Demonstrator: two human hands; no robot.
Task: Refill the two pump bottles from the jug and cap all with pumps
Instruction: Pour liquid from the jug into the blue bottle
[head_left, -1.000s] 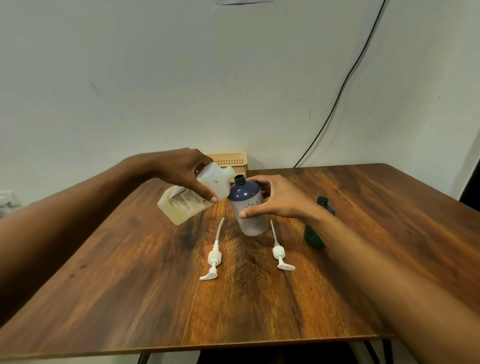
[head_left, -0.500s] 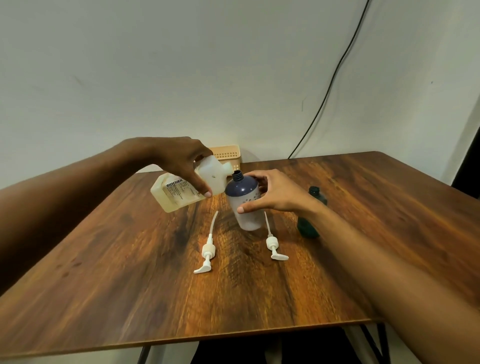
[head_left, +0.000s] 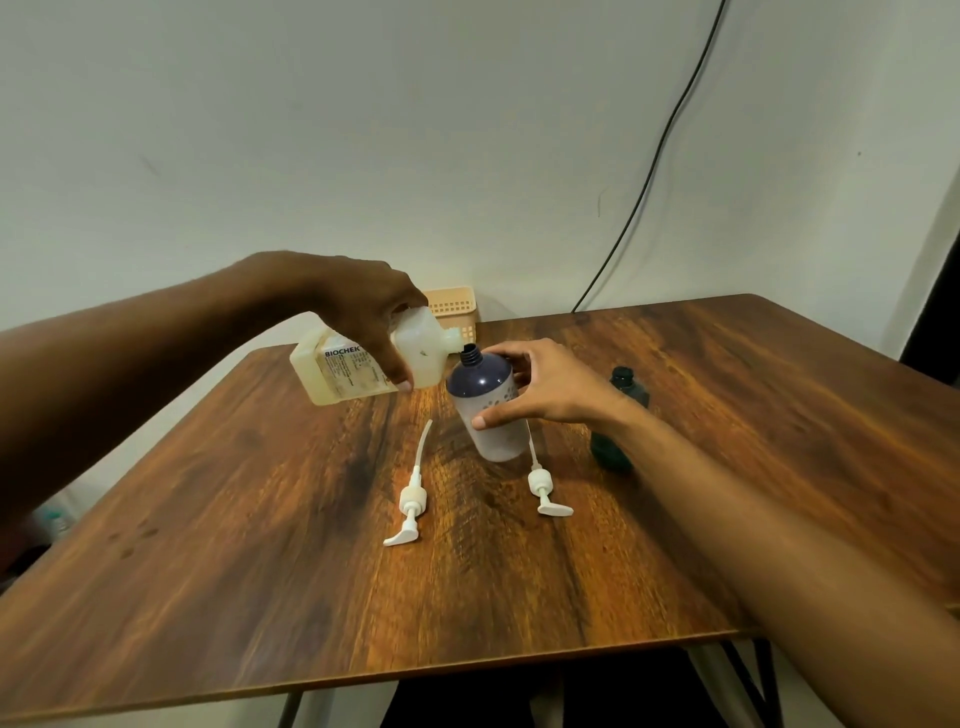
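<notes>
Gripping tilted jug (head_left: 363, 366) — left hand (head_left: 358, 306) | right hand (head_left: 545, 387) clasping upright blue bottle (head_left: 488, 410) — spout beside neck

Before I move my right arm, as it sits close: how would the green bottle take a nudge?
Likely tippy: the green bottle stands upright, tall and narrow, beside the right forearm. Probably light if unfilled, though its dark wall hides any level. Its neck is open, so a knock could spill any contents.
</notes>
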